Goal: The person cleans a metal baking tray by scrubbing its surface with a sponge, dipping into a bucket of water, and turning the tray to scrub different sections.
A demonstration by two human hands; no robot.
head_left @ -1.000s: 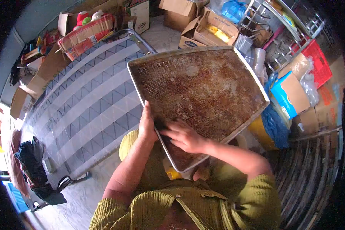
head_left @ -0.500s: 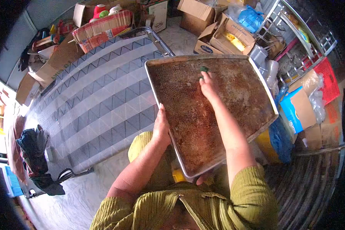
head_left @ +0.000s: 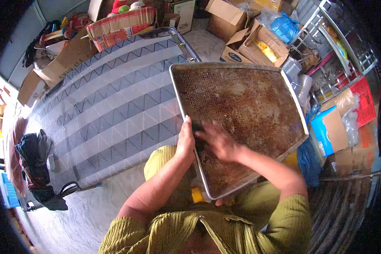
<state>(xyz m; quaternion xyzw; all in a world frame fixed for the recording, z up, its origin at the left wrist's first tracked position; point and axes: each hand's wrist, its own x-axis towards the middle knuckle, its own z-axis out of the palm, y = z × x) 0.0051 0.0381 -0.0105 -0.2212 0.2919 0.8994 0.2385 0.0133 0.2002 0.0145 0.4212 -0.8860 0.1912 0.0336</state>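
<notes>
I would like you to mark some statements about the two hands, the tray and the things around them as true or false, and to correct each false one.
1. The left hand is at the side rim of the tray. True.
2. The inside of the tray is clean and shiny. False: it is covered with brown stains.
3. The right hand is over the inside of the tray. True.
4. The red crate lies on the striped surface. False: the red crate is at the far right of the view, apart from the striped surface.
5. A blue plastic bag is beyond the tray. True.
</notes>
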